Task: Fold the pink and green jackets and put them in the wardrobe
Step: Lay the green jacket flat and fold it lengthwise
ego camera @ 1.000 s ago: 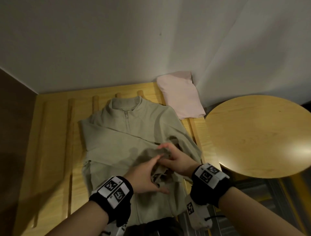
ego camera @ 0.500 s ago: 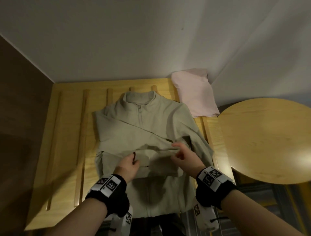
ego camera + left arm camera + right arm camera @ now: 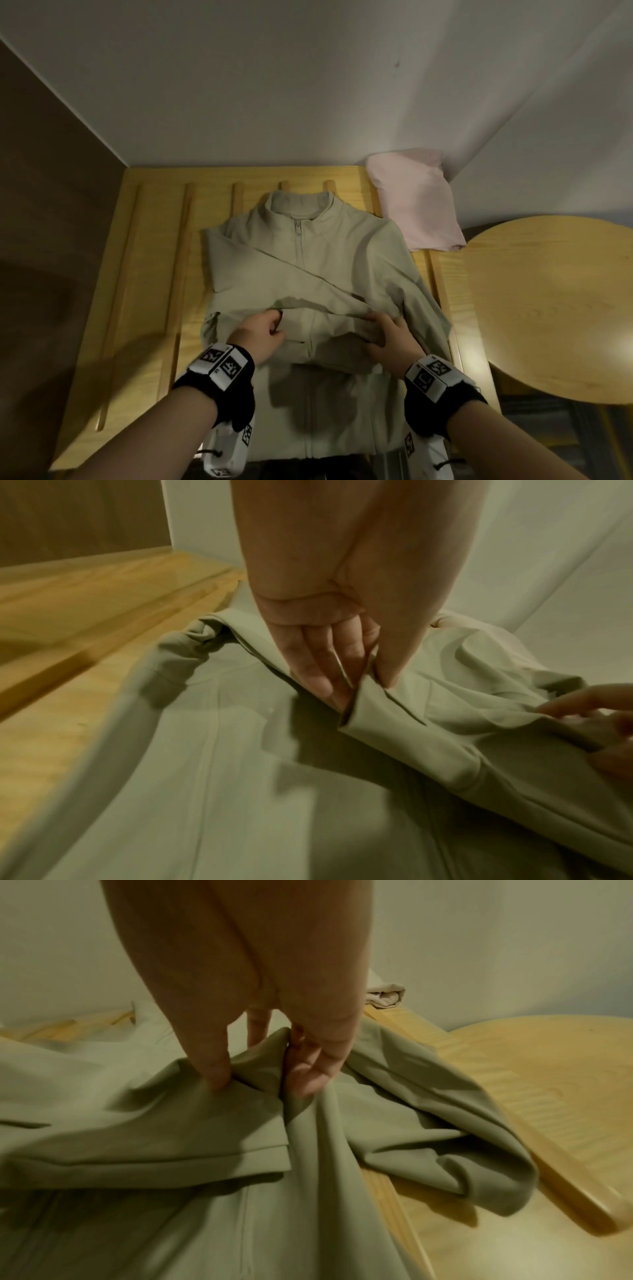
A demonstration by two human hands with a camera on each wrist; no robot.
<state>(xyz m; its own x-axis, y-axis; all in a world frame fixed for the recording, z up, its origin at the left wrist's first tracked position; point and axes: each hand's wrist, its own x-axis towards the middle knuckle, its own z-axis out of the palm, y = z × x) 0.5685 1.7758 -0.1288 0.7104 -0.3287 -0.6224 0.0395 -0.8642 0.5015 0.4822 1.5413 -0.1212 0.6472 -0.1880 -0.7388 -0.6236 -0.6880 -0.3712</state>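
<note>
Green jacket (image 3: 318, 274) lies face up, zipped, on the slatted wooden platform (image 3: 150, 274); one sleeve already crosses the chest. Left hand (image 3: 262, 330) pinches the cuff end of the second sleeve (image 3: 383, 710) between thumb and fingers. Right hand (image 3: 392, 337) grips the same sleeve nearer the shoulder, fabric bunched in its fingers (image 3: 308, 1074). Step in hand: laying this sleeve flat across the body. Pink jacket (image 3: 416, 198) sits folded at the far corner. Next, likely: release, smooth, fold hem toward collar.

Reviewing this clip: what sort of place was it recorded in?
Probably a small bedroom corner: a bare wooden slatted bed base against white walls, a round wooden table beside it, and jackets being folded there.
</note>
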